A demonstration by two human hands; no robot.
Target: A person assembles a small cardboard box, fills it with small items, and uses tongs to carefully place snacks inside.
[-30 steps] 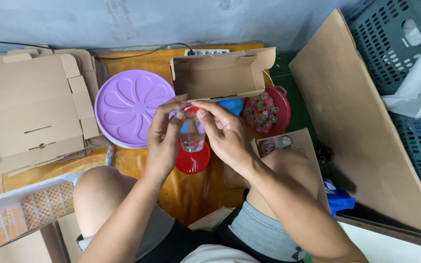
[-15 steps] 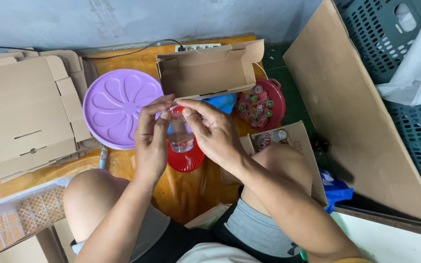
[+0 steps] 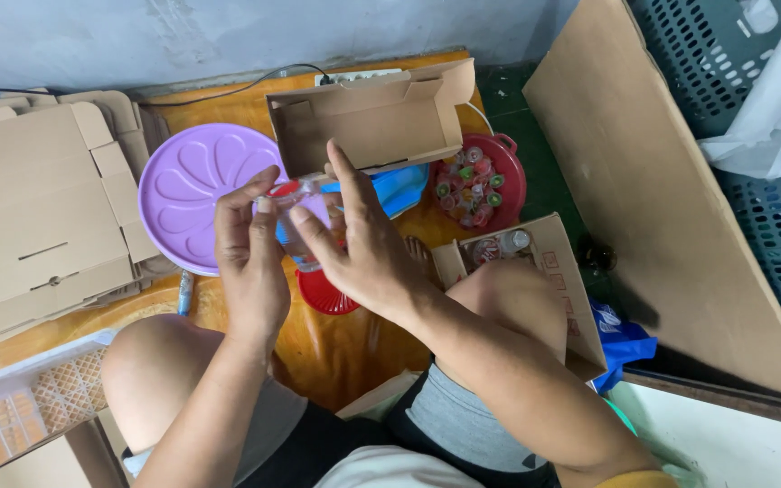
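Gripping small clear bottle (image 3: 298, 237) between left hand (image 3: 250, 262) and right hand (image 3: 363, 248), both closed on it. Holding it above orange floor (image 3: 327, 348), between purple round lid (image 3: 187, 194) and red bowl (image 3: 499, 181).

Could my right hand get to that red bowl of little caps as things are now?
Probably yes. The right hand is busy holding a small clear bottle with the left hand, but the red bowl lies just beyond it, open-topped, with nothing between them except a blue lid lying flat on the board.
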